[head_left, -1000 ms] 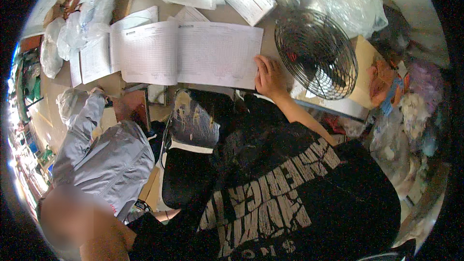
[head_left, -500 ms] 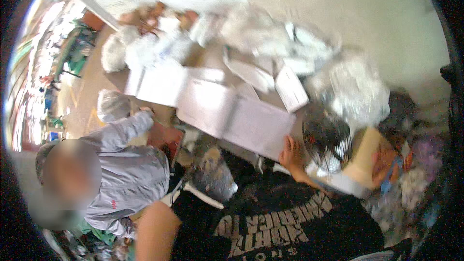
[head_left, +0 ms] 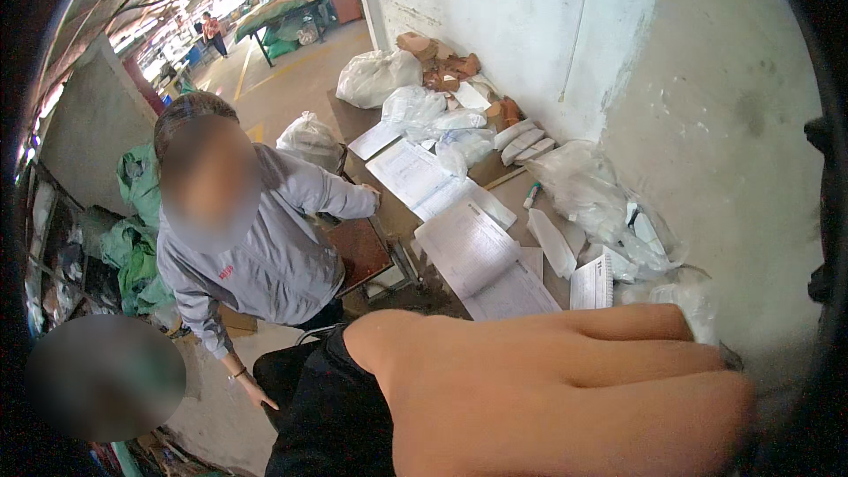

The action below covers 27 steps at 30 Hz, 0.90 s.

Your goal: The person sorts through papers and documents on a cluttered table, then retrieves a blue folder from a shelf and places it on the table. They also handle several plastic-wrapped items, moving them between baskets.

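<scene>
Close in front, my left hand [head_left: 565, 389] fills the lower right with its back showing. Its fingers stretch to the right, lying nearly side by side; their tips are out of sight, and no object shows in them. Beyond it on the table lies an open notebook [head_left: 468, 243], its near page partly covered by the hand. A spiral pad [head_left: 592, 284] stands out just past the fingers. My right hand does not show.
At left, a person in a grey jacket [head_left: 265, 225] has one hand [head_left: 373, 199] by the table edge. Papers [head_left: 411, 172], plastic bags [head_left: 574, 181], a glue stick [head_left: 532, 194] and brown scraps [head_left: 442, 66] cover the table. A wall [head_left: 521, 44] stands behind.
My view has swung left and up. My left hand has come up close in front. The right hand, earlier on the notebook's edge, has gone from sight.
</scene>
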Tool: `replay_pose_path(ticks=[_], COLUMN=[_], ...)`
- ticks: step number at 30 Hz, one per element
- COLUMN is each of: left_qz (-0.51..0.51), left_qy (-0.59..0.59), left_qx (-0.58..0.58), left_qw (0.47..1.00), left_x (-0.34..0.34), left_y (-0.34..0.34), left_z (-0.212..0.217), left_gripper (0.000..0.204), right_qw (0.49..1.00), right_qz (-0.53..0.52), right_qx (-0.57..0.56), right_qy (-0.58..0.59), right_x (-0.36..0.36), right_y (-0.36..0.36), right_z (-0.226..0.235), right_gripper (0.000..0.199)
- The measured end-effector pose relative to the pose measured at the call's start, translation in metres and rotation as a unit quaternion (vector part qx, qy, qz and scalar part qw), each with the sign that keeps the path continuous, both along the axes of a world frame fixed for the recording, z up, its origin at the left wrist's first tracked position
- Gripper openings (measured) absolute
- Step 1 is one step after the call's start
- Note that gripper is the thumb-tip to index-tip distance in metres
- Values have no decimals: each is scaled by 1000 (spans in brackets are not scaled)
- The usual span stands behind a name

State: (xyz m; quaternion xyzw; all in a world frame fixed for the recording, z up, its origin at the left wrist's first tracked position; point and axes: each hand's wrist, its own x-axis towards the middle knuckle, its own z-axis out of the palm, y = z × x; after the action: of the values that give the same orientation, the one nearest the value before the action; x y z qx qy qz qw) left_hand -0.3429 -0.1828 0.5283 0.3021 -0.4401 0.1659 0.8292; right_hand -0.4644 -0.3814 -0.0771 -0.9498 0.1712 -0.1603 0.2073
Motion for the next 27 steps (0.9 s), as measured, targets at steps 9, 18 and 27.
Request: replay_pose_path(ticks=[9, 18, 27], left_qz=[38, 245, 225], left_qy=[-21, -306, -37], left_qx=[175, 162, 814], left_qw=[984, 906, 534], left_x=[2, 20, 49], left_y=[14, 48, 88], left_z=[32, 9, -227], left_gripper=[22, 20, 52], right_qw=[997, 999, 998], right_qz=[52, 22, 10], right_qx=[21, -39, 64], right_qy=[47, 16, 22], right_x=[14, 7, 15], right_y=[-10, -1, -2], right_z=[-10, 27, 38], right_gripper=[74, 71, 64])
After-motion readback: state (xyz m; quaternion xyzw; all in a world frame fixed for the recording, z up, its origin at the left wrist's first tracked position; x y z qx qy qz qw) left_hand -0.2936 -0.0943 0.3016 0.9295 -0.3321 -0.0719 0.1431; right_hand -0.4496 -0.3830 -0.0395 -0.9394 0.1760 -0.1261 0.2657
